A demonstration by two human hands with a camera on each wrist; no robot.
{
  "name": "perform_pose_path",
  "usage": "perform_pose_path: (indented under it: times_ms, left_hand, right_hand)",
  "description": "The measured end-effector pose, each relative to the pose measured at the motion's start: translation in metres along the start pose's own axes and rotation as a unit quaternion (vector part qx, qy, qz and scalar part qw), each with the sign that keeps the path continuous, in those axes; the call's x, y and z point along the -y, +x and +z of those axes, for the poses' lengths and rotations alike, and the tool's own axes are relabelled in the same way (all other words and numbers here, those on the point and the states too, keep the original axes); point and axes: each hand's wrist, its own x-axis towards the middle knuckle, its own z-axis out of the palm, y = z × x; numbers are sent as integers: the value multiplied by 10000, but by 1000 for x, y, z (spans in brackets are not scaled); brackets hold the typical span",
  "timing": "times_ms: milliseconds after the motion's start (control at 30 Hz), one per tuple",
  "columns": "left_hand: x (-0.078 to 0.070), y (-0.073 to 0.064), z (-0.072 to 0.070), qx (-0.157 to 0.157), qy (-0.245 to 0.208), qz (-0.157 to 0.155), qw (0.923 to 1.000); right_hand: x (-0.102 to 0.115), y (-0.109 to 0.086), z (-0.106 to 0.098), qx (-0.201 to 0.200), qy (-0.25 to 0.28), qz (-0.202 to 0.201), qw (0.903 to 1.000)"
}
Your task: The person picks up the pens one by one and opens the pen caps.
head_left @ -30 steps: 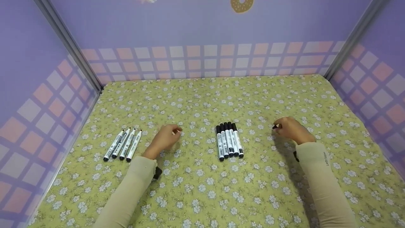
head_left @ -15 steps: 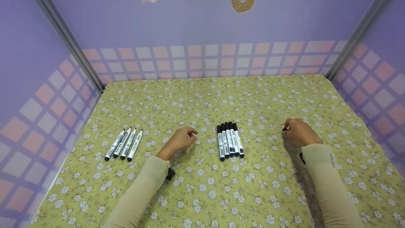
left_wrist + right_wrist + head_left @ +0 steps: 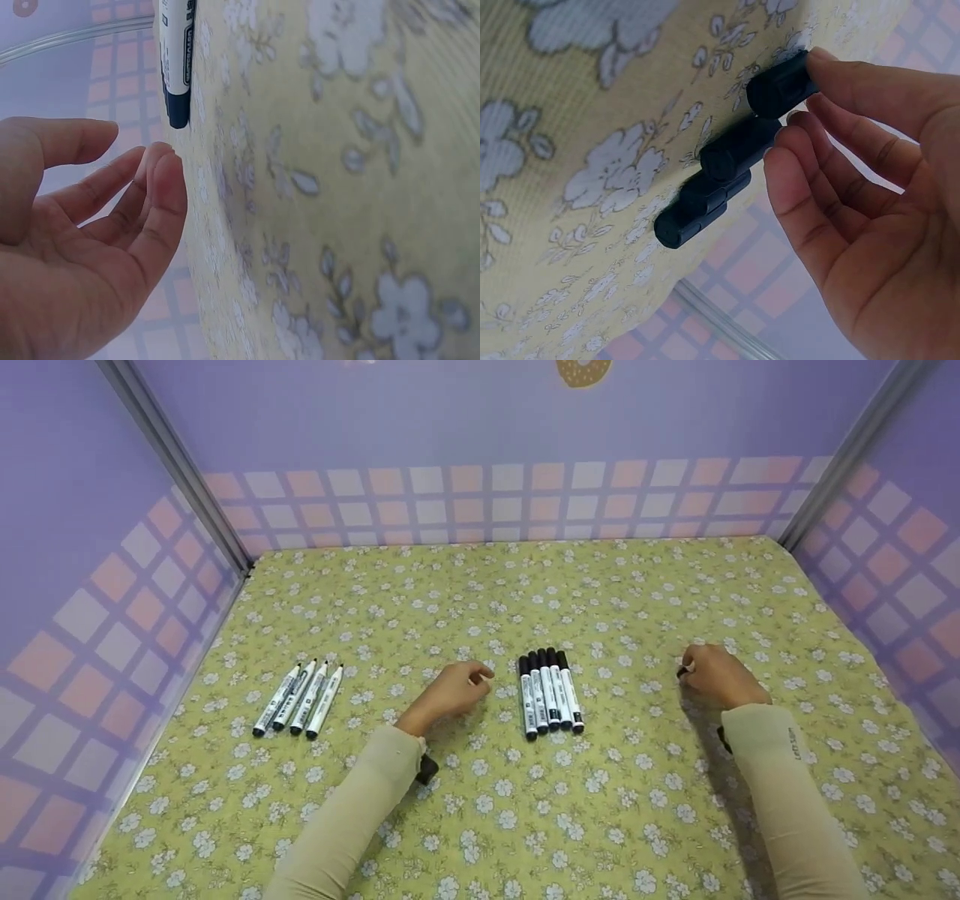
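My left hand (image 3: 454, 690) hovers just left of a row of several capped whiteboard markers (image 3: 551, 697), its fingers loosely bent and holding nothing. In the left wrist view, a marker's dark end (image 3: 178, 109) lies beyond the fingertips, apart from them. Far to the right, my right hand (image 3: 721, 675) is low over the cloth. The right wrist view shows its thumb and fingers pinching a black marker cap (image 3: 780, 86). Several more black caps (image 3: 739, 148) lie in a line beside it, mostly hidden by the hand in the head view.
Several uncapped markers (image 3: 296, 701) lie side by side at the left, tips pointing away. A yellow-green flowered cloth (image 3: 480, 810) covers the table. Purple panels (image 3: 480, 420) with pink and white squares enclose the back and both sides.
My left hand has moved right, from near the uncapped markers toward the capped row. My right hand has shifted slightly right and a little nearer. Both groups of markers lie as before.
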Motion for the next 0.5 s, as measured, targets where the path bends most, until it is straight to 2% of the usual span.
perform_pose_path:
  times_ms: [267, 500]
  left_hand:
    - [-10, 8, 11, 144, -97, -283, 9995]
    - [-15, 17, 17, 284, -194, -308, 9989]
  right_hand:
    - [-3, -1, -1, 29, 34, -24, 10000]
    - [-2, 1, -2, 32, 25, 83, 10000]
